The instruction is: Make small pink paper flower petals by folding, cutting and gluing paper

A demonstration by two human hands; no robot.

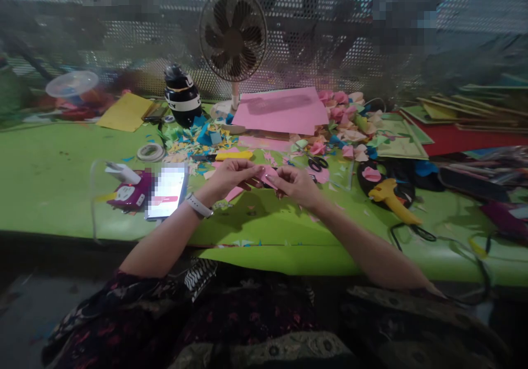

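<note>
Fingers of left hand and right hand in close pinch on one small pink paper

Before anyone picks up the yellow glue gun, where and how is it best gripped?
Probably by the handle, coming from the near right: the glue gun lies with that long, slim part slanting toward the table's near edge, its end reaching past the black disc. I'd avoid the dark cord by the handle's end.

Held paper seems partly hidden.
</note>
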